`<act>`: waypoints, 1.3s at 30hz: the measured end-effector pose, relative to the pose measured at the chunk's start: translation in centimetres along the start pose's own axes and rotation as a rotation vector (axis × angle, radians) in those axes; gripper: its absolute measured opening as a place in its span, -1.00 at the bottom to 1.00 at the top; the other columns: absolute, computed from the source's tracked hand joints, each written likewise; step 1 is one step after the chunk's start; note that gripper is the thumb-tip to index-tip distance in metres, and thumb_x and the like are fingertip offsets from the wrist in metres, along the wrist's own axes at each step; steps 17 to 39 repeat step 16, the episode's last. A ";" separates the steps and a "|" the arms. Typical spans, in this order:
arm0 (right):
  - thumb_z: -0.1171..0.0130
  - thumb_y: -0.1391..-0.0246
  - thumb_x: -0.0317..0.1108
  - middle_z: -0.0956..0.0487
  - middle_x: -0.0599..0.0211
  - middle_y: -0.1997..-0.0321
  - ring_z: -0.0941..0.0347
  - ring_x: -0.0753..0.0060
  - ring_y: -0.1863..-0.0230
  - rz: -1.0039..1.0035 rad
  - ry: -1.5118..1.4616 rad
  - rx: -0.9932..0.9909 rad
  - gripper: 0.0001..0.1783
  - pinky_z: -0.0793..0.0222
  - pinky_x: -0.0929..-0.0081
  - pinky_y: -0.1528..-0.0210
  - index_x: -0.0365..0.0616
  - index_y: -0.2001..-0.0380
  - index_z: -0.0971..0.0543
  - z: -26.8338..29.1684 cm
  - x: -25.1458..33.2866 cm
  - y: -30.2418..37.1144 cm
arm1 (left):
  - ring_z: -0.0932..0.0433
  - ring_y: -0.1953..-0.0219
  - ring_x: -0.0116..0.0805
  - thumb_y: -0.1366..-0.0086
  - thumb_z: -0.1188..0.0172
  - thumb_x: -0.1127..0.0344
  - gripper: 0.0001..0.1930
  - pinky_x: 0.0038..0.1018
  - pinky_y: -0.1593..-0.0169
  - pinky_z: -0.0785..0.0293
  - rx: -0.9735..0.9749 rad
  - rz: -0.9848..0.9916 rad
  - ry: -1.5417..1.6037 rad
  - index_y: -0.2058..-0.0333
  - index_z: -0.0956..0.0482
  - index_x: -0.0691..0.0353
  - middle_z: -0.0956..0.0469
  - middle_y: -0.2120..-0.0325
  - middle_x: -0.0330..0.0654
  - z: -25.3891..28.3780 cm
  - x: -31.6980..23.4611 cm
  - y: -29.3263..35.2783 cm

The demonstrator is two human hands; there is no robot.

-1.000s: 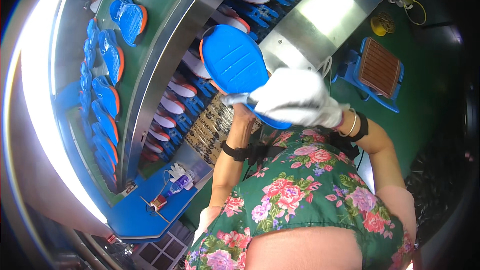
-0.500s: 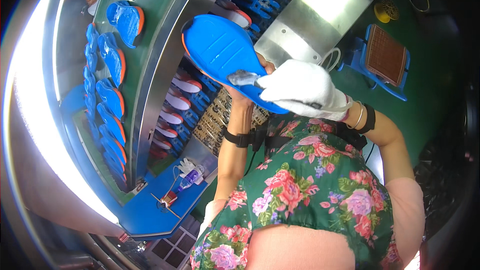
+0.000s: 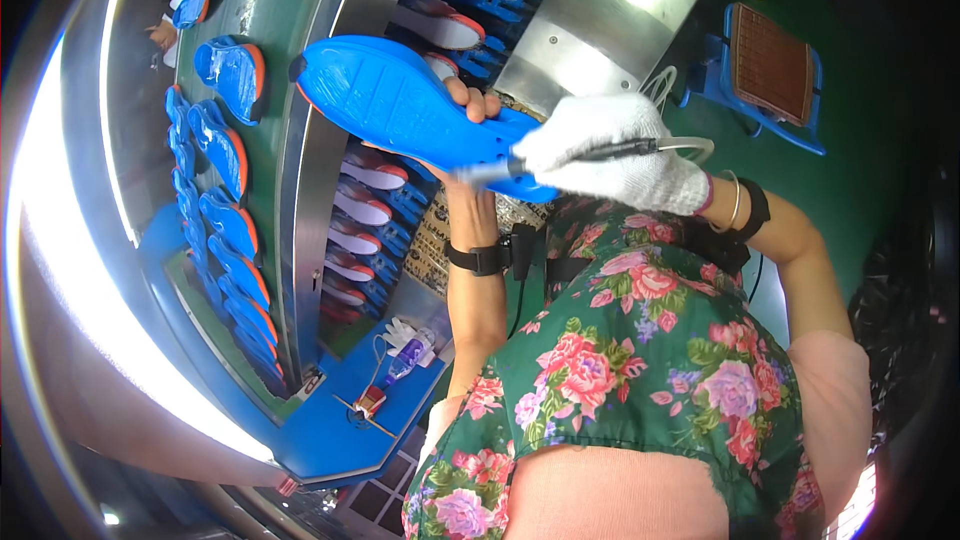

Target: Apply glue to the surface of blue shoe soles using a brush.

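A blue shoe sole point(image 3: 385, 90) with a dark tip and an orange edge is held aslant, its inner face up and wet-looking. Wrapped around its near edge from below is my left hand point(image 3: 472, 100), bare, fingertips showing over the rim. In a white knit glove, my right hand point(image 3: 600, 145) grips a brush point(image 3: 625, 149) with a dark handle and a pale tube curling off its back end. The brush's head, smeared by motion, lies over the narrower near end of the sole; whether it touches the surface I cannot tell.
A green conveyor belt point(image 3: 285, 10) on the left carries several blue soles point(image 3: 217, 145). Below its metal rail, a rack holds several shoes point(image 3: 355, 205) with white-bottomed soles. A blue shelf point(image 3: 330, 445) holds a purple bottle point(image 3: 408, 358). A stool point(image 3: 770, 65) stands far right.
The sole has moved left and tilted, its tip now over the rail. My right hand has turned, showing the brush handle, and the brush head has shifted towards the sole's near end.
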State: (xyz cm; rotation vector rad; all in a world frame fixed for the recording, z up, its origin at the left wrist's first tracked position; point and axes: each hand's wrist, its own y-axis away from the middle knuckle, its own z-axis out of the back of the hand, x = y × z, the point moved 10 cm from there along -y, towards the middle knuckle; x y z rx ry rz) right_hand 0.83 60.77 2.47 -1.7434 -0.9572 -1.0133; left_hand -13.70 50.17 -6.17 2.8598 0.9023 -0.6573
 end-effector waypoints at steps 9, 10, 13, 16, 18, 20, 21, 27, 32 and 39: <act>-0.41 0.05 -0.50 -0.72 0.21 0.30 -0.62 0.27 0.27 0.098 0.127 -0.004 -0.84 -0.54 0.39 0.25 -0.16 0.32 -0.73 -0.2 2.0 0.7 | -0.49 0.38 -0.15 0.02 0.07 -0.75 0.14 -0.18 0.17 -0.46 -0.046 0.107 0.030 -0.19 -0.33 0.21 -0.47 0.27 -0.04 -2.5 -0.2 -2.5; -0.39 0.05 -0.51 -0.71 0.19 0.23 -0.61 0.26 0.26 0.193 0.259 0.023 -0.77 -0.54 0.38 0.25 -0.14 0.24 -0.72 0.0 2.8 0.6 | -0.45 0.38 -0.18 0.00 -0.02 -0.71 0.11 -0.20 0.19 -0.44 -0.038 0.194 -0.013 -0.24 -0.27 0.16 -0.41 0.25 -0.06 -2.2 0.5 -2.6; -0.33 0.05 -0.45 -0.67 0.28 0.14 -0.58 0.25 0.25 0.483 0.657 0.268 -0.61 -0.54 0.34 0.26 -0.04 0.07 -0.66 -3.1 2.8 2.7 | -0.60 0.29 0.05 0.05 0.27 -0.82 0.25 -0.10 0.24 -0.58 -0.070 0.352 -0.039 -0.19 -0.35 0.32 -0.57 0.20 0.11 -2.2 1.5 -3.0; -0.35 0.06 -0.36 -0.66 0.23 0.13 -0.58 0.20 0.21 0.355 0.467 0.350 -0.66 -0.56 0.31 0.23 0.05 0.13 -0.68 -3.5 1.9 2.7 | -0.64 0.27 0.12 0.10 0.37 -0.85 0.31 -0.03 0.22 -0.60 -0.200 0.511 -0.056 -0.23 -0.33 0.31 -0.59 0.18 0.18 -0.2 2.3 -2.2; -0.35 0.06 -0.36 -0.66 0.23 0.13 -0.58 0.20 0.21 0.355 0.467 0.350 -0.66 -0.56 0.31 0.23 0.05 0.13 -0.68 -3.5 1.9 2.7 | -0.64 0.27 0.12 0.10 0.37 -0.85 0.31 -0.03 0.22 -0.60 -0.200 0.511 -0.056 -0.23 -0.33 0.31 -0.59 0.18 0.18 -0.2 2.3 -2.2; -0.35 0.06 -0.36 -0.66 0.23 0.13 -0.58 0.20 0.21 0.355 0.467 0.350 -0.66 -0.56 0.31 0.23 0.05 0.13 -0.68 -3.5 1.9 2.7 | -0.64 0.27 0.12 0.10 0.37 -0.85 0.31 -0.03 0.22 -0.60 -0.200 0.511 -0.056 -0.23 -0.33 0.31 -0.59 0.18 0.18 -0.2 2.3 -2.2; -0.35 0.06 -0.36 -0.66 0.23 0.13 -0.58 0.20 0.21 0.355 0.467 0.350 -0.66 -0.56 0.31 0.23 0.05 0.13 -0.68 -3.5 1.9 2.7 | -0.64 0.27 0.12 0.10 0.37 -0.85 0.31 -0.03 0.22 -0.60 -0.200 0.511 -0.056 -0.23 -0.33 0.31 -0.59 0.18 0.18 -0.2 2.3 -2.2; -0.35 0.06 -0.36 -0.66 0.23 0.13 -0.58 0.20 0.21 0.355 0.467 0.350 -0.66 -0.56 0.31 0.23 0.05 0.13 -0.68 -3.5 1.9 2.7 | -0.64 0.27 0.12 0.10 0.37 -0.85 0.31 -0.03 0.22 -0.60 -0.200 0.511 -0.056 -0.23 -0.33 0.31 -0.59 0.18 0.18 -0.2 2.3 -2.2; -0.35 0.06 -0.36 -0.66 0.23 0.13 -0.58 0.20 0.21 0.355 0.467 0.350 -0.66 -0.56 0.31 0.23 0.05 0.13 -0.68 -3.5 1.9 2.7 | -0.64 0.27 0.12 0.10 0.37 -0.85 0.31 -0.03 0.22 -0.60 -0.200 0.511 -0.056 -0.23 -0.33 0.31 -0.59 0.18 0.18 -0.2 2.3 -2.2; -0.35 0.06 -0.36 -0.66 0.23 0.13 -0.58 0.20 0.21 0.355 0.467 0.350 -0.66 -0.56 0.31 0.23 0.05 0.13 -0.68 -3.5 1.9 2.7 | -0.64 0.27 0.12 0.10 0.37 -0.85 0.31 -0.03 0.22 -0.60 -0.200 0.511 -0.056 -0.23 -0.33 0.31 -0.59 0.18 0.18 -0.2 2.3 -2.2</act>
